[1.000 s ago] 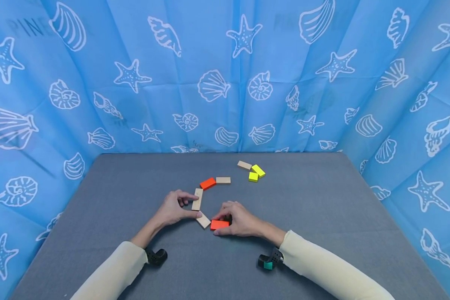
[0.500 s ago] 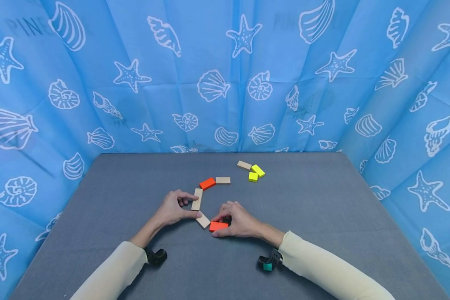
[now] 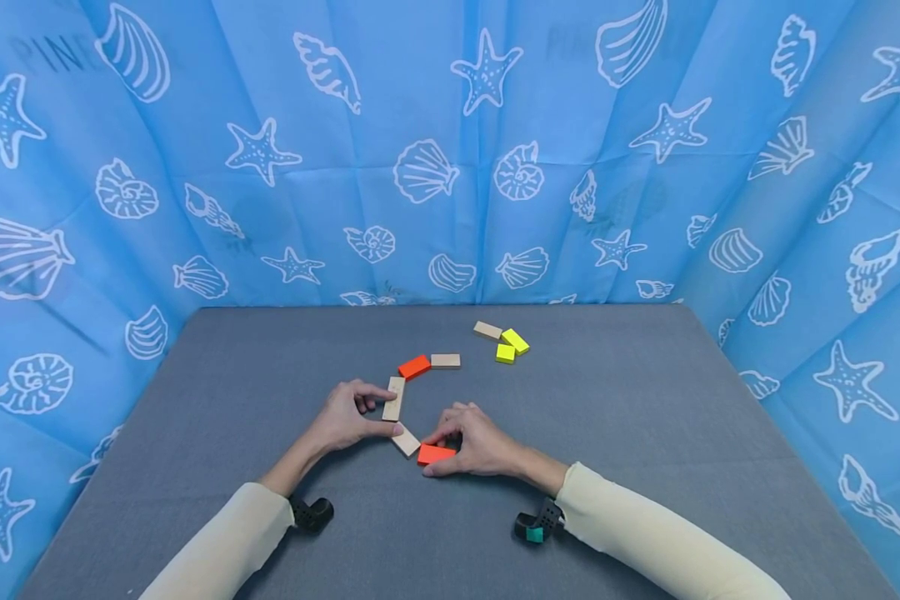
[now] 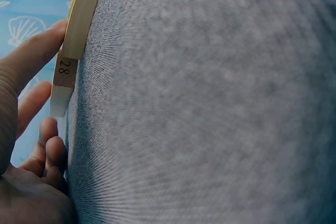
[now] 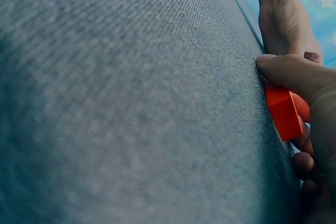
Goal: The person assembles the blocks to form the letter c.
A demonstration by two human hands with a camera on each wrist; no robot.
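My right hand (image 3: 474, 442) covers the far end of the orange block (image 3: 436, 453); in the left wrist view the wooden block (image 4: 79, 22) runs off the top edge.

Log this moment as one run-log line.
left hand: pinches wooden block | right hand: pinches orange block | surface: grey table

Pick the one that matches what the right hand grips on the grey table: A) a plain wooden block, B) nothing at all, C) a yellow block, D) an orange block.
D: the right hand has its thumb and fingers in a grip round the near orange block, which lies on the table beside a wooden block; the right wrist view shows the same orange block under the thumb.
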